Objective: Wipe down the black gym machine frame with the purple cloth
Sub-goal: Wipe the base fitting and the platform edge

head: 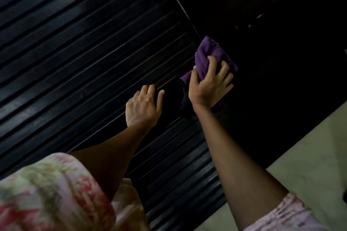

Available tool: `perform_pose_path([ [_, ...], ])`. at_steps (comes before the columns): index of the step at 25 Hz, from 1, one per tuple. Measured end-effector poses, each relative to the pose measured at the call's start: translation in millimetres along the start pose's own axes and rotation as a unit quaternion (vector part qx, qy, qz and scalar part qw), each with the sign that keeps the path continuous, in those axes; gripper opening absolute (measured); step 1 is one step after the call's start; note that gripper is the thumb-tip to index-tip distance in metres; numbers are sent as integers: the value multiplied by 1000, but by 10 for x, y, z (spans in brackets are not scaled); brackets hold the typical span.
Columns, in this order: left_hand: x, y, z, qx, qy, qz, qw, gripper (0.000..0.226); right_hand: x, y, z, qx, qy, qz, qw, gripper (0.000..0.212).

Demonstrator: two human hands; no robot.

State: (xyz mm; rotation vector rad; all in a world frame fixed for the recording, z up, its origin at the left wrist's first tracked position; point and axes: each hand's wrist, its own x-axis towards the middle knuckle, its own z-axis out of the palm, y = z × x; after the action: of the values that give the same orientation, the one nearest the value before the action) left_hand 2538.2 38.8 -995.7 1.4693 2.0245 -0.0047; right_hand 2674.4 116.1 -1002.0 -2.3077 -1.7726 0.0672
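Note:
The purple cloth [206, 56] is bunched up against the black gym machine frame [272, 52], which fills the dark right half of the view. My right hand [210, 84] grips the cloth, fingers curled over it and pressing it to the frame; a dark tail of cloth hangs below the hand. My left hand [143, 107] rests on the stack of black weight plates [75, 52], its fingertips curled over the edge of one plate. Much of the frame is lost in shadow.
A thin metal rod or cable [176, 0] runs diagonally between the plates and the frame. Pale floor [309, 155] shows at the lower right. A floral sleeve [47, 193] covers the lower left corner.

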Motion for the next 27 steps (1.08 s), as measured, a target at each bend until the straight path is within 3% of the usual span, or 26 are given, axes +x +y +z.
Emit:
perform_pose_path([
  [20, 29, -7, 16, 40, -13, -2, 999, 45, 5, 9, 44, -6, 0, -18, 1000, 47],
  [27, 33, 12, 11, 50, 15, 1, 999, 43, 39, -33, 17, -15, -17, -14, 1000, 49],
])
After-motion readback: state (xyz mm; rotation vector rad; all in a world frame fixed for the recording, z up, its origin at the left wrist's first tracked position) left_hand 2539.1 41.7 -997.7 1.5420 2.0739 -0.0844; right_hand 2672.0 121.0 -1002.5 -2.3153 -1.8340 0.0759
